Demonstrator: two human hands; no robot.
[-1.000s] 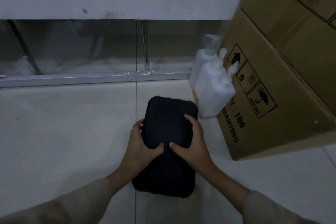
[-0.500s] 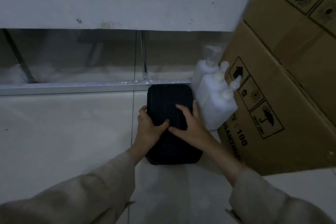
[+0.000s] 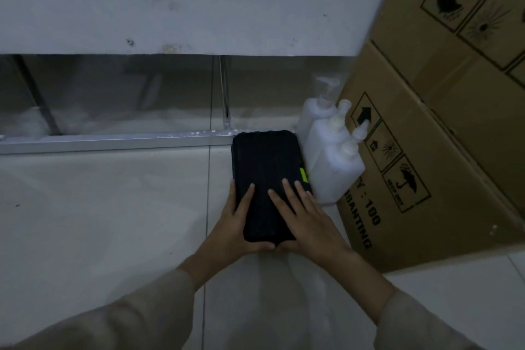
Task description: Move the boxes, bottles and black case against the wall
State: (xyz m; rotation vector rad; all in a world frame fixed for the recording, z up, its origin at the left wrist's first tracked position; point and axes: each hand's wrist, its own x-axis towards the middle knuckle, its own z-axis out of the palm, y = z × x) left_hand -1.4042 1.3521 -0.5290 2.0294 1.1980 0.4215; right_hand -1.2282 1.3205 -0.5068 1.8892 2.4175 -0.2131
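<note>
The black case [image 3: 265, 167] lies flat on the floor, its far end against the metal rail at the foot of the wall [image 3: 181, 3]. A green tab shows on its right edge. My left hand [image 3: 234, 224] holds the near left corner, with fingers along the top and side. My right hand [image 3: 308, 221] holds the near right corner, with its fingers lying along the top. Both thumbs wrap the near edge. Several white pump bottles [image 3: 331, 159] stand just right of the case, touching it. Stacked cardboard boxes [image 3: 443, 156] stand against the wall beyond the bottles.
A metal rail [image 3: 108, 142] runs along the base of the wall, with a shiny recessed panel [image 3: 119, 94] above it. Pale floor tiles [image 3: 99, 207] spread to the left and toward me.
The case has slid away from me across the floor to the rail beside the bottles. My hands have shifted from its middle to its near end.
</note>
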